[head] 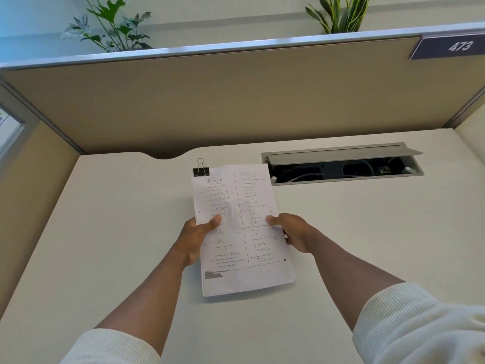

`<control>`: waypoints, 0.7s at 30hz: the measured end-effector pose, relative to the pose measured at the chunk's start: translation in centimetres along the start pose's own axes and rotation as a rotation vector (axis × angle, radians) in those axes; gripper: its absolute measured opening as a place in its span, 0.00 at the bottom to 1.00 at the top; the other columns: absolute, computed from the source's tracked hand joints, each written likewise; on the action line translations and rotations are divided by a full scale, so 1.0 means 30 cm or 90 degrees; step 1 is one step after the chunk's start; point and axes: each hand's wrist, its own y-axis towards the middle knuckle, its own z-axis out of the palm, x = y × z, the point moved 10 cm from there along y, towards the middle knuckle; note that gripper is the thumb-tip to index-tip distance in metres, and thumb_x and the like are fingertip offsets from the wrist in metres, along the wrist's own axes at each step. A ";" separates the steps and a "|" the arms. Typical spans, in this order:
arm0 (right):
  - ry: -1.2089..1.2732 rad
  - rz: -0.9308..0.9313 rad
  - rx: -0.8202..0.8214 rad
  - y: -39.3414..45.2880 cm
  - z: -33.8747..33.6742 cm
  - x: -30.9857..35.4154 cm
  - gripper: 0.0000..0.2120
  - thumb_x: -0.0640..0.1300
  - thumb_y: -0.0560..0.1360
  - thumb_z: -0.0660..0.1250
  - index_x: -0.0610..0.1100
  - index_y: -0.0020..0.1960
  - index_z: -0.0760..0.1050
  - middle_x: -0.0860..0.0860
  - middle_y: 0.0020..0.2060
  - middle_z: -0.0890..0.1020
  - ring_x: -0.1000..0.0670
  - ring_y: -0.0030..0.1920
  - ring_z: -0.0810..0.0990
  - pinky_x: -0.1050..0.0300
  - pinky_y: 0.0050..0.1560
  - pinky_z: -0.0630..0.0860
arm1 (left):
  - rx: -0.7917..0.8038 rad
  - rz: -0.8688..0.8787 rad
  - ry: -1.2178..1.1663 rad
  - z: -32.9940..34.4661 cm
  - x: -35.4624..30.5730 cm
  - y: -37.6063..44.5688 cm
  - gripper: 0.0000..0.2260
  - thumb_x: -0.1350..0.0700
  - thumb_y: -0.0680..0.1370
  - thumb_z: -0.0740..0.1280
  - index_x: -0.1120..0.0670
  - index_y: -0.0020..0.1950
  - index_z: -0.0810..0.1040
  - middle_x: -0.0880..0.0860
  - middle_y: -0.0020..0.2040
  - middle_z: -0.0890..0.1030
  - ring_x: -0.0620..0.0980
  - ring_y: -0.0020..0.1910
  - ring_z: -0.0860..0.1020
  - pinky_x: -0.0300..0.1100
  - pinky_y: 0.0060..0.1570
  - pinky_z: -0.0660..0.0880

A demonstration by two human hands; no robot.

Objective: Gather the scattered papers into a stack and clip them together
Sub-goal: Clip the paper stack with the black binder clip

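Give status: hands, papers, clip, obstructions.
Left hand and right hand both gripping paper stack by its sides. Binder clip on top-left corner. Nothing in the way on desk.

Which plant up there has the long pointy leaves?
The plant on the right, near the 473 sign. Its leaves are long, narrow, striped blades; the plant on the left has broad, lobed leaves.

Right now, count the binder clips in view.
1. The clip sits on the top left corner of the stack, which both hands hold over the desk. Others may be hidden.
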 end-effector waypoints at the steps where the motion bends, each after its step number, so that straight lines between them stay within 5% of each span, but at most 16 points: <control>1: -0.006 -0.003 -0.009 0.008 -0.002 0.001 0.17 0.48 0.76 0.68 0.43 0.62 0.74 0.48 0.57 0.82 0.45 0.56 0.80 0.41 0.63 0.73 | -0.005 -0.001 -0.004 -0.002 -0.005 0.007 0.21 0.52 0.69 0.77 0.52 0.61 0.81 0.55 0.55 0.85 0.57 0.50 0.85 0.54 0.42 0.82; 6: -0.064 -0.025 -0.040 0.048 -0.005 0.043 0.21 0.50 0.73 0.71 0.44 0.62 0.72 0.50 0.59 0.80 0.48 0.55 0.79 0.51 0.51 0.77 | 0.005 -0.002 -0.005 -0.002 -0.043 0.054 0.24 0.52 0.68 0.78 0.53 0.63 0.80 0.56 0.57 0.85 0.59 0.55 0.84 0.54 0.44 0.82; 10: -0.011 -0.055 -0.035 0.072 -0.001 0.100 0.25 0.61 0.69 0.72 0.47 0.60 0.74 0.50 0.56 0.82 0.46 0.56 0.80 0.43 0.60 0.75 | 0.080 -0.001 -0.008 0.038 -0.106 0.084 0.36 0.47 0.62 0.83 0.54 0.67 0.78 0.58 0.61 0.83 0.61 0.58 0.82 0.57 0.51 0.80; 12: 0.054 -0.065 0.021 0.078 0.024 0.124 0.24 0.62 0.70 0.70 0.49 0.60 0.77 0.50 0.55 0.84 0.46 0.57 0.81 0.43 0.61 0.75 | 0.116 0.000 -0.015 0.057 -0.138 0.094 0.30 0.48 0.64 0.82 0.52 0.65 0.80 0.57 0.61 0.83 0.59 0.57 0.82 0.56 0.49 0.80; 15: 0.181 -0.084 0.080 0.089 0.049 0.162 0.21 0.56 0.74 0.70 0.46 0.62 0.78 0.48 0.56 0.84 0.45 0.58 0.81 0.44 0.61 0.75 | 0.103 0.007 -0.016 0.046 -0.174 0.118 0.16 0.55 0.74 0.74 0.51 0.62 0.82 0.57 0.60 0.83 0.58 0.55 0.83 0.54 0.48 0.81; 21: 0.113 -0.095 -0.092 0.125 -0.029 0.186 0.11 0.38 0.76 0.67 0.42 0.59 0.76 0.46 0.55 0.83 0.44 0.56 0.82 0.43 0.61 0.76 | -0.032 -0.015 0.040 -0.035 -0.167 0.166 0.19 0.56 0.75 0.73 0.56 0.66 0.79 0.57 0.60 0.83 0.60 0.57 0.82 0.58 0.56 0.78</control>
